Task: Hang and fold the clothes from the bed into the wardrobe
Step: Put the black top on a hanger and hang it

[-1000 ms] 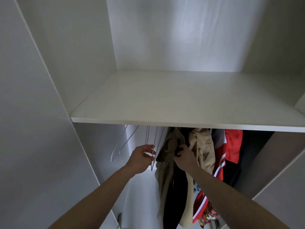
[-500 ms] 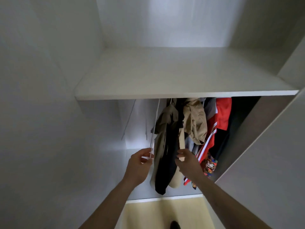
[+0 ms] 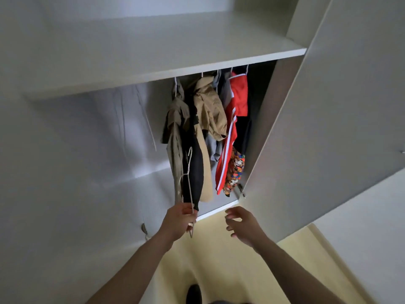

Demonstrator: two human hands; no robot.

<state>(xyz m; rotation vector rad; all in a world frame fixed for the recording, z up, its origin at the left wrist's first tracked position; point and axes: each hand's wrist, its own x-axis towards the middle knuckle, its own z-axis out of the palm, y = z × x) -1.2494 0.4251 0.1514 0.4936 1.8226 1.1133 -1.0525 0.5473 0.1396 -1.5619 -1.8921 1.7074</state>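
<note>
My left hand [image 3: 178, 222] grips a thin white wire hanger [image 3: 190, 172], off the rail, its hook pointing up in front of the hanging clothes. My right hand [image 3: 242, 223] hovers beside it with fingers spread, holding nothing. Under the wardrobe shelf [image 3: 153, 60] hang an olive shirt [image 3: 176, 128], a black garment [image 3: 196, 163], a tan garment [image 3: 211, 106], a grey one [image 3: 213, 148], a red jacket with white stripes [image 3: 234, 119] and a patterned cloth [image 3: 235, 170]. The rail itself is hidden by the shelf.
Empty wire hangers [image 3: 149, 123] hang blurred at the left of the compartment. The open wardrobe door [image 3: 328, 119] stands at the right. Below lies a pale yellow floor [image 3: 219, 264] with a dark shoe tip [image 3: 194, 294].
The view has tilted down and drawn back from the wardrobe. My left hand has brought a hanger down off the rail. My right hand has let go of the clothes and opened.
</note>
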